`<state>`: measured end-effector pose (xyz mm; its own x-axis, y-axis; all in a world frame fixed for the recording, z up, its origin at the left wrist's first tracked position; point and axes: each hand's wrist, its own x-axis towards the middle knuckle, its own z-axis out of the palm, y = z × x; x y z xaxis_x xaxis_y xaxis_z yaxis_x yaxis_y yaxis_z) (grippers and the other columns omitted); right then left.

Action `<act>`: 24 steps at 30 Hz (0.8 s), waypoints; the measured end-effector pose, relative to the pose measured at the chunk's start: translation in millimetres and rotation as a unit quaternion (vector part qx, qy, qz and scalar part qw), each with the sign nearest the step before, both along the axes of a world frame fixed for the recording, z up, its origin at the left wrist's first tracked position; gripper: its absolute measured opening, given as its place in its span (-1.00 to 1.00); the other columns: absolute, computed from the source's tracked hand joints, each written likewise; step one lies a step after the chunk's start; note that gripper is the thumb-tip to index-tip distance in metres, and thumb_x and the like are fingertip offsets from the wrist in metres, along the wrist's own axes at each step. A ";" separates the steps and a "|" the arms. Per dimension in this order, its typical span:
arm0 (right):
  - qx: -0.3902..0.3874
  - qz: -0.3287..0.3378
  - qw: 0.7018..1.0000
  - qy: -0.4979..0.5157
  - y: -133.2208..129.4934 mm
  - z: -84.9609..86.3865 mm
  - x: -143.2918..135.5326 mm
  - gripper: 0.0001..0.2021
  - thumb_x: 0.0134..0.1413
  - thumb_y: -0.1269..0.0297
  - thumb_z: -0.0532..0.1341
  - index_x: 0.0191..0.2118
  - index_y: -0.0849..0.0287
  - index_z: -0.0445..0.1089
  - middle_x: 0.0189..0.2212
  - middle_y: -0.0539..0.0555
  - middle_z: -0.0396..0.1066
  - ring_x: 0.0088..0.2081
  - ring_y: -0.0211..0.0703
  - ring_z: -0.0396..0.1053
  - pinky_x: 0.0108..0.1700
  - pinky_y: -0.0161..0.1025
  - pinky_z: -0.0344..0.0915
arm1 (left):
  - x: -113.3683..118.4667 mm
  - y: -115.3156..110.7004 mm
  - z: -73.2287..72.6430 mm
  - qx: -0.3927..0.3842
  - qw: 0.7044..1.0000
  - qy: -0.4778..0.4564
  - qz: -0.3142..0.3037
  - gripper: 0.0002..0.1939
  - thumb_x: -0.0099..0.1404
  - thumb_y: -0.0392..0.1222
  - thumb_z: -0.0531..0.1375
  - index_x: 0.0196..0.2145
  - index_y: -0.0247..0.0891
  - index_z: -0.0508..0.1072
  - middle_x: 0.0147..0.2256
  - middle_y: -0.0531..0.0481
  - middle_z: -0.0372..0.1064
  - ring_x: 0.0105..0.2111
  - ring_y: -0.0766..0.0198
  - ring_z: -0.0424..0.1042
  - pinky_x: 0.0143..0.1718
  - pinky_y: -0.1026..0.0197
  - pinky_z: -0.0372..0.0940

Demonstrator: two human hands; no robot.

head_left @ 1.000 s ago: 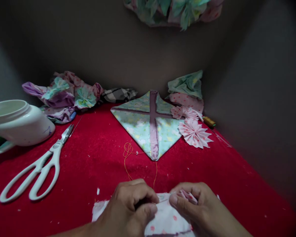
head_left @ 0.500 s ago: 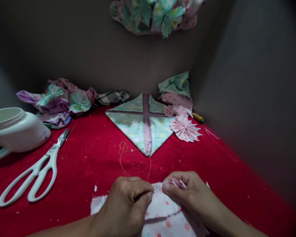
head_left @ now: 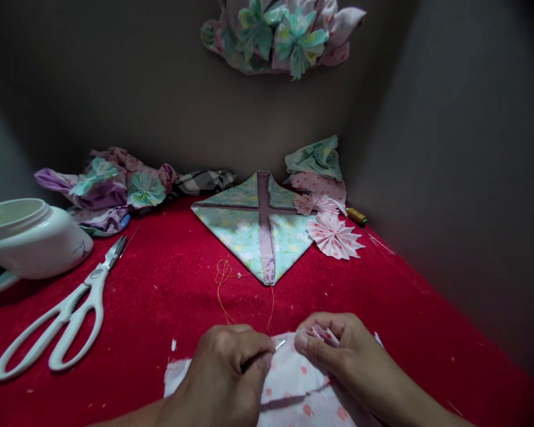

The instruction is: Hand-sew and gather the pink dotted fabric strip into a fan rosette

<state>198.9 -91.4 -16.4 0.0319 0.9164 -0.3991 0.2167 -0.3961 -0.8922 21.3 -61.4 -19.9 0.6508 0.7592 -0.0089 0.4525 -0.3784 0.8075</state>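
Note:
Near the bottom middle, my left hand (head_left: 235, 365) is closed in a pinch on a needle (head_left: 280, 344), whose short shiny length shows past the fingertips. My right hand (head_left: 338, 350) pinches the gathered folds of a pale pink fabric piece with red dots (head_left: 300, 370), thumb on top. The fabric lies below and between both hands, its lower part cut off by the frame edge. An orange thread (head_left: 221, 290) loops on the red cloth just beyond my hands. Palms and forearms hide part of the fabric.
White-handled scissors (head_left: 91, 296) and a white pot (head_left: 40, 237) are at left. A folded green fabric square (head_left: 240, 228) lies ahead, with pink pleated rosettes (head_left: 336, 236) and a thread spool (head_left: 356, 216) at its right. Fabric flowers (head_left: 145, 188) line the back wall.
My left hand has drawn slightly away from the right, and the shiny needle now shows between them. My right hand keeps its pinch. The view has tilted up a little.

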 end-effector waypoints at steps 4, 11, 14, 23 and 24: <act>-0.009 -0.001 1.000 0.015 -1.2 1.8 -0.6 -0.78 -0.17 0.18 0.21 -0.57 0.27 0.34 -0.67 -0.08 0.12 -0.59 -0.36 0.00 -0.55 -0.38 -0.06 | 1.1 0.8 -2.5 0.015 1.000 0.002 0.004 -0.73 0.17 -0.38 0.01 -0.52 -0.31 0.49 -0.60 -0.01 0.35 -0.57 0.33 0.29 -0.56 0.34 0.10; -0.011 -0.016 0.999 0.047 -1.3 6.8 -3.2 -0.79 -0.26 0.17 0.27 -0.60 0.23 0.37 -0.70 -0.09 0.13 -0.61 -0.36 0.03 -0.57 -0.39 -0.02 | 4.4 3.0 -1.9 -0.013 1.000 0.010 0.012 -0.73 0.16 -0.38 0.01 -0.55 -0.34 0.47 -0.62 0.01 0.31 -0.58 0.35 0.27 -0.56 0.33 0.06; -0.013 -0.014 0.998 0.056 -0.9 6.6 -2.2 -0.78 -0.26 0.15 0.26 -0.60 0.23 0.36 -0.71 -0.09 0.11 -0.61 -0.36 0.01 -0.57 -0.38 -0.04 | 5.2 4.0 -0.9 -0.064 0.998 -0.002 0.026 -0.75 0.15 -0.34 0.02 -0.56 -0.33 0.45 -0.63 0.05 0.25 -0.58 0.36 0.22 -0.56 0.33 0.03; -0.001 0.007 1.000 0.030 3.1 1.1 -2.6 -0.75 -0.21 0.12 0.19 -0.58 0.24 0.30 -0.69 -0.10 0.05 -0.60 -0.34 -0.04 -0.56 -0.35 -0.10 | -0.6 10.2 -5.4 -0.272 0.957 -0.091 0.036 -0.80 0.09 -0.34 0.03 -0.54 -0.35 0.45 -0.63 0.13 0.08 -0.58 0.42 0.07 -0.56 0.34 -0.03; -0.002 0.010 1.000 0.028 3.8 1.2 -2.9 -0.75 -0.21 0.12 0.19 -0.58 0.24 0.30 -0.69 -0.10 0.04 -0.60 -0.34 -0.04 -0.56 -0.34 -0.10 | -1.0 10.5 -6.5 -0.275 0.956 -0.096 0.042 -0.80 0.07 -0.34 0.04 -0.53 -0.36 0.46 -0.62 0.12 0.09 -0.57 0.41 0.08 -0.55 0.33 -0.03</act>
